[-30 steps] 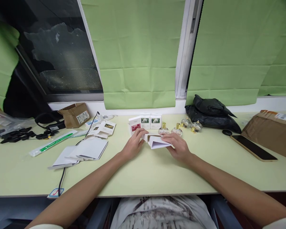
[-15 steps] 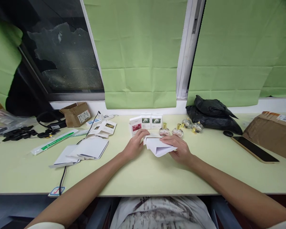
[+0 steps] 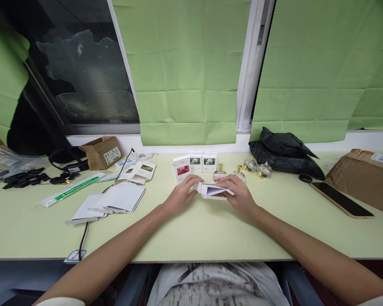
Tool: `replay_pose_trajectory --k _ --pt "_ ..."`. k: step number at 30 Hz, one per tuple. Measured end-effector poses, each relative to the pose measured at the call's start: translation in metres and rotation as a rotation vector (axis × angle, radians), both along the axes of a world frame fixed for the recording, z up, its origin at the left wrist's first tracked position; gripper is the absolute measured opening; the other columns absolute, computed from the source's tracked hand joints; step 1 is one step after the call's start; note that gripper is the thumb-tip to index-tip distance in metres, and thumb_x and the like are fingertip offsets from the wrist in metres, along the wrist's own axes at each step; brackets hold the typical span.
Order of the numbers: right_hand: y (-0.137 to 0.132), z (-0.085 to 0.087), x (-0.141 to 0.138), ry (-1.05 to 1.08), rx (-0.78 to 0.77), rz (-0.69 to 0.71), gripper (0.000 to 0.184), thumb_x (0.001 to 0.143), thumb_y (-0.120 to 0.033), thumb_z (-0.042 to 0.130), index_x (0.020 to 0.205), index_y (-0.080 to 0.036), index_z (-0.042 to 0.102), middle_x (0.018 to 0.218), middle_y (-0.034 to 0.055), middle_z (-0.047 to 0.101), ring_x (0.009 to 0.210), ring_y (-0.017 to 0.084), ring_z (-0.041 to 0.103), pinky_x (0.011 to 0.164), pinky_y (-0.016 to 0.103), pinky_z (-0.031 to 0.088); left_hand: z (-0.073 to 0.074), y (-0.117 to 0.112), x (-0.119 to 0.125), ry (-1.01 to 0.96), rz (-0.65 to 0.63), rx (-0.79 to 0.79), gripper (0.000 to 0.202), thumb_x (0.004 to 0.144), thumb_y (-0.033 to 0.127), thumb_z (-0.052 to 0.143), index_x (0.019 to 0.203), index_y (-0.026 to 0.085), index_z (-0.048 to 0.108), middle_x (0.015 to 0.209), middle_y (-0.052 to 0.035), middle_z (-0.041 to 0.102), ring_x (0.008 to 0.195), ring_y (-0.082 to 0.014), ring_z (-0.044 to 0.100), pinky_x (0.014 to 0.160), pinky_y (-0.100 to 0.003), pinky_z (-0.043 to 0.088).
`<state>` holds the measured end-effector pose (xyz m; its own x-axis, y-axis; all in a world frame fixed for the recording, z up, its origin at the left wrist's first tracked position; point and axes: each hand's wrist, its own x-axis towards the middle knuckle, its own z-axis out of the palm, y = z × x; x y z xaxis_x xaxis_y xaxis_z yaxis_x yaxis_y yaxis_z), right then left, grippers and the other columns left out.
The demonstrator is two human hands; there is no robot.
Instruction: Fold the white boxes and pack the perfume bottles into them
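Note:
Between my two hands is a small white cardboard box (image 3: 213,193), partly unfolded, with its inside showing toward me. My left hand (image 3: 182,195) grips its left end between thumb and fingers. The fingers of my right hand (image 3: 240,195) hold its right end. Just behind stand two white boxes (image 3: 202,162) with flower pictures, and a white box with a pink picture (image 3: 181,168) leans beside them. Several small glass bottles with gold caps (image 3: 220,173) sit behind my right hand, one of them partly hidden by it.
Flattened white cartons (image 3: 124,196) lie to the left over a black cable (image 3: 84,238). A brown box (image 3: 102,152) and a green-striped packet (image 3: 75,188) are farther left. On the right are a black plastic bag (image 3: 284,153), a phone (image 3: 341,199) and a brown parcel (image 3: 364,180).
The white box has been turned and squared up from a flatter shape, its front flap no longer hanging toward me. Both hands have shifted slightly around it.

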<state>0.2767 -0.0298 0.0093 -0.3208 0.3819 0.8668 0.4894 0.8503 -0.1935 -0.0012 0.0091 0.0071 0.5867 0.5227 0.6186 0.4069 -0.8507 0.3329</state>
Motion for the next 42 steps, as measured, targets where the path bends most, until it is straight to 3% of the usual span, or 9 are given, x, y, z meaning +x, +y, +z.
replay_pose_trajectory --k 6,11,17,24,31,37,42 --pt "-0.0017 -0.0011 0.0014 -0.006 0.138 -0.028 0.048 0.1 -0.011 0.066 0.14 -0.035 0.054 0.117 0.0076 0.068 0.105 0.025 0.067 0.085 0.044 0.06 0.0048 -0.0067 0.0044 -0.001 -0.028 -0.03 0.047 0.101 0.007 0.053 0.142 0.028 0.052 0.138 -0.0091 0.061 0.131 -0.0239 0.06 0.109 -0.041 0.053" --pt "-0.006 0.0031 0.0016 -0.173 0.249 -0.072 0.036 0.101 -0.009 0.061 0.13 -0.029 0.066 0.122 0.0098 0.07 0.111 0.025 0.067 0.089 0.043 0.058 0.0047 -0.0066 0.0033 -0.027 -0.016 -0.026 0.05 0.097 0.003 0.053 0.141 0.027 0.052 0.137 -0.0095 0.062 0.133 -0.0244 0.059 0.11 -0.042 0.052" --pt "-0.0044 0.005 0.0009 -0.236 0.29 -0.136 0.018 0.098 -0.014 0.071 0.113 -0.025 0.073 0.125 0.0113 0.072 0.111 0.026 0.063 0.092 0.044 0.057 0.0016 -0.0048 0.0005 -0.002 -0.002 0.009 0.053 0.095 0.001 0.051 0.14 0.028 0.053 0.14 -0.0087 0.06 0.135 -0.0237 0.059 0.107 -0.04 0.054" --pt "-0.0001 0.0057 0.0 -0.179 0.085 -0.081 0.019 0.104 -0.018 0.062 0.112 -0.028 0.075 0.128 0.0076 0.074 0.114 0.028 0.061 0.097 0.049 0.056 -0.0035 -0.0008 0.0014 0.062 0.136 0.089 0.047 0.096 0.006 0.056 0.137 0.03 0.054 0.135 -0.0064 0.064 0.124 -0.0238 0.066 0.095 -0.036 0.058" --pt "0.0028 0.0041 0.0014 -0.158 -0.072 0.001 0.016 0.104 -0.024 0.063 0.106 -0.029 0.079 0.133 0.005 0.073 0.128 0.03 0.057 0.104 0.054 0.054 -0.0018 0.0005 -0.0017 0.137 0.166 0.13 0.047 0.096 0.005 0.055 0.136 0.03 0.056 0.133 -0.0059 0.065 0.12 -0.024 0.068 0.095 -0.037 0.058" --pt "0.0015 0.0009 -0.0003 -0.186 -0.131 -0.087 0.022 0.107 -0.03 0.06 0.12 -0.029 0.078 0.123 0.0061 0.076 0.122 0.03 0.058 0.102 0.054 0.054 -0.0012 0.0011 -0.0051 0.163 0.148 0.119 0.045 0.099 0.01 0.056 0.139 0.031 0.054 0.133 -0.0058 0.066 0.118 -0.0233 0.07 0.091 -0.035 0.059" --pt "-0.0037 0.0026 -0.0009 -0.248 -0.214 -0.163 0.031 0.106 -0.043 0.06 0.13 -0.03 0.075 0.148 0.0096 0.063 0.133 0.034 0.053 0.107 0.06 0.05 -0.0044 0.0021 -0.0029 0.143 0.208 0.206 0.045 0.1 0.011 0.058 0.14 0.03 0.054 0.134 -0.0058 0.067 0.119 -0.0245 0.07 0.093 -0.037 0.058"
